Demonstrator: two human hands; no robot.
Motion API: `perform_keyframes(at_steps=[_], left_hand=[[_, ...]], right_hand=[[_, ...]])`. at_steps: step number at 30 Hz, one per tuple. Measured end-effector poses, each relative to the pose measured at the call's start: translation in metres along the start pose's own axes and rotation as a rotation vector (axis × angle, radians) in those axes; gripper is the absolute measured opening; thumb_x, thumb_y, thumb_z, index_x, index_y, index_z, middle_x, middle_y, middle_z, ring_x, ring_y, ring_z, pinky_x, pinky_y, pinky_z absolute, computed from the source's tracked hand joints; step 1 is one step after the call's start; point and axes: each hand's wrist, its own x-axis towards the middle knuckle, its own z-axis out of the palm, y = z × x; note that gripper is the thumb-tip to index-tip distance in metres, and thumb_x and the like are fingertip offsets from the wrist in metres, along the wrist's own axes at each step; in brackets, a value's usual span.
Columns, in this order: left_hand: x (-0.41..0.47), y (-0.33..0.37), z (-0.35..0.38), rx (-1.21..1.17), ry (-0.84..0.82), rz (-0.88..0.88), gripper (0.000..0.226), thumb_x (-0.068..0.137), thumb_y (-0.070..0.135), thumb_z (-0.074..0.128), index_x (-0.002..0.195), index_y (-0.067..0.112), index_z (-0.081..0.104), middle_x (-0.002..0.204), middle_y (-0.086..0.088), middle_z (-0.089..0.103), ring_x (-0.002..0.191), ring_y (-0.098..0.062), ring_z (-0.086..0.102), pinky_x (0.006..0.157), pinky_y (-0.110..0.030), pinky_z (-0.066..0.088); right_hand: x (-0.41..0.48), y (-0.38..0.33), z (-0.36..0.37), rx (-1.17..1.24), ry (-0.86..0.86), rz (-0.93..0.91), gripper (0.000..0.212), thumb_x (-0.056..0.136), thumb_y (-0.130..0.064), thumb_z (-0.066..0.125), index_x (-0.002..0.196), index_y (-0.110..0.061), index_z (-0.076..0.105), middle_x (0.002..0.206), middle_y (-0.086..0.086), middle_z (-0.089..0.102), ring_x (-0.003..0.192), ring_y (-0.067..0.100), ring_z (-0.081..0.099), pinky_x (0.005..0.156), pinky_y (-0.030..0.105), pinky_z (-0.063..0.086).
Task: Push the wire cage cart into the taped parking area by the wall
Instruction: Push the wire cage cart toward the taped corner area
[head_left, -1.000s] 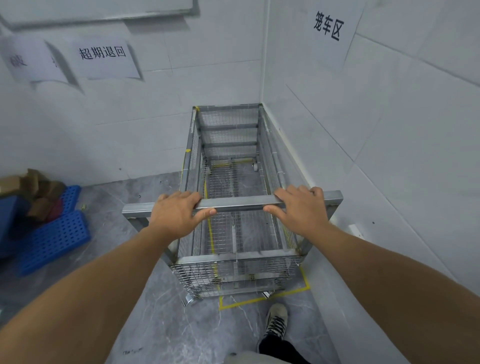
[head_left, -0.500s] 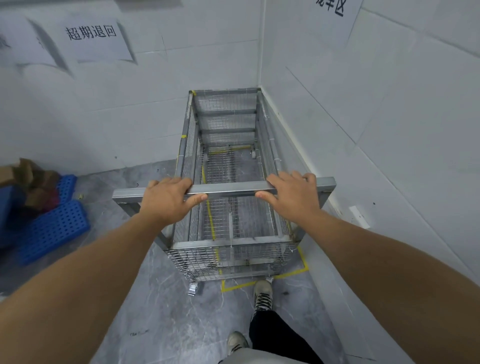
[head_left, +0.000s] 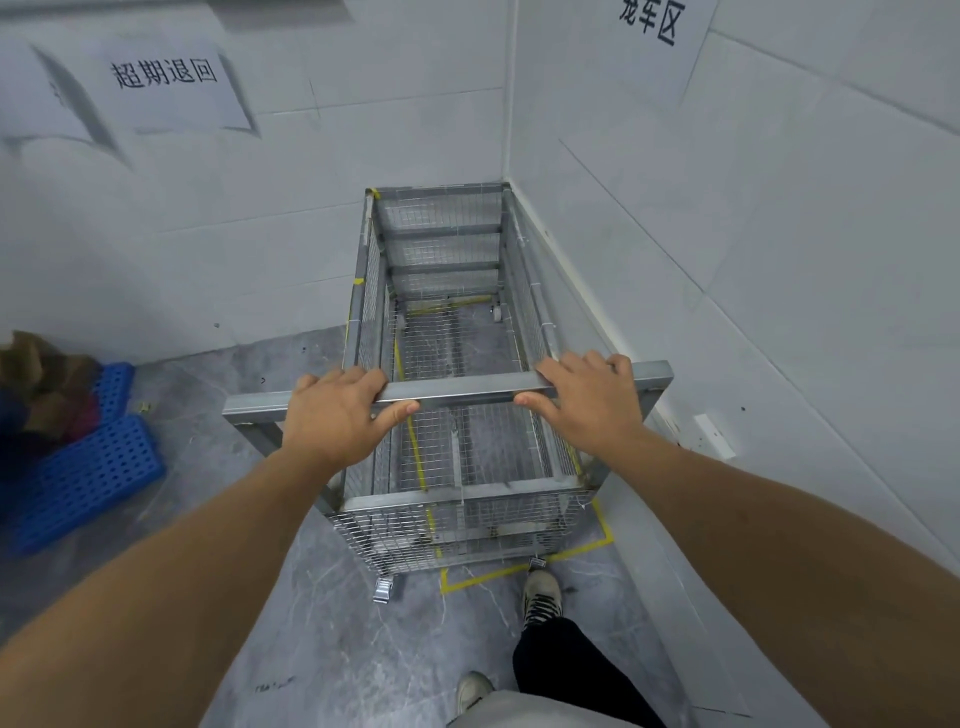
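Note:
The wire cage cart (head_left: 447, 332) is a tall empty metal mesh box on castors, standing in the room's corner with its far end against the back wall and its right side along the right wall. Yellow floor tape (head_left: 524, 569) marks the parking area; its near corner shows just behind the cart, and a tape line runs under the mesh floor. My left hand (head_left: 337, 410) and my right hand (head_left: 587, 400) both grip the flat metal handle bar (head_left: 457, 389) at the cart's near end, thumbs under the bar.
Blue perforated plastic pallets (head_left: 88, 473) with cardboard scraps (head_left: 41, 374) lie on the floor at the left. Paper signs (head_left: 166, 78) hang on the back wall and another sign (head_left: 654, 26) on the right wall. A wall socket (head_left: 714, 434) sits low on the right. My feet (head_left: 540, 592) stand behind the cart.
The cart has rolled a little deeper into the corner and I have stepped forward behind it. Both hands keep the same grip on the bar.

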Motion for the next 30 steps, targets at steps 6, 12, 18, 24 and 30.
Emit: perform_keyframes(at_steps=[6, 12, 18, 24, 30], left_hand=[[-0.002, -0.002, -0.001, -0.023, 0.015, -0.012, 0.057, 0.088, 0.075, 0.025, 0.094, 0.026, 0.055, 0.090, 0.003, 0.064, 0.086, -0.022, 0.058, 0.082, -0.042, 0.039], [-0.003, -0.001, -0.003, -0.035, -0.008, -0.028, 0.060, 0.087, 0.076, 0.021, 0.096, 0.027, 0.054, 0.091, 0.004, 0.062, 0.088, -0.020, 0.056, 0.085, -0.043, 0.039], [-0.002, 0.000, -0.007, -0.035, -0.056, -0.042, 0.056, 0.086, 0.078, 0.018, 0.093, 0.030, 0.046, 0.087, 0.008, 0.051, 0.090, -0.020, 0.054, 0.088, -0.043, 0.038], [-0.001, 0.001, -0.009, -0.049, -0.068, -0.045, 0.056, 0.086, 0.078, 0.019, 0.093, 0.030, 0.046, 0.086, 0.009, 0.049, 0.090, -0.020, 0.054, 0.089, -0.044, 0.037], [-0.001, 0.001, -0.011, -0.056, -0.088, -0.052, 0.062, 0.083, 0.080, 0.017, 0.097, 0.030, 0.050, 0.087, 0.009, 0.049, 0.088, -0.018, 0.053, 0.090, -0.043, 0.036]], right_hand=[[0.001, -0.003, -0.002, 0.011, -0.030, 0.004, 0.056, 0.089, -0.076, 0.027, 0.107, -0.032, 0.056, 0.100, -0.006, 0.061, 0.099, 0.022, 0.053, 0.092, 0.046, 0.030], [0.001, -0.004, -0.005, 0.006, -0.053, 0.008, 0.058, 0.089, -0.074, 0.025, 0.112, -0.031, 0.056, 0.104, -0.004, 0.062, 0.103, 0.023, 0.053, 0.093, 0.046, 0.029], [0.003, -0.006, -0.007, -0.016, -0.078, 0.001, 0.055, 0.090, -0.074, 0.024, 0.107, -0.031, 0.052, 0.103, -0.005, 0.059, 0.102, 0.023, 0.052, 0.090, 0.046, 0.029], [0.002, -0.006, -0.008, -0.032, -0.078, -0.003, 0.058, 0.090, -0.074, 0.022, 0.109, -0.028, 0.052, 0.105, -0.002, 0.059, 0.102, 0.025, 0.052, 0.092, 0.047, 0.029], [0.002, -0.009, -0.002, -0.034, -0.041, -0.039, 0.051, 0.091, -0.072, 0.024, 0.108, -0.030, 0.048, 0.105, -0.003, 0.061, 0.099, 0.025, 0.053, 0.092, 0.052, 0.031]])
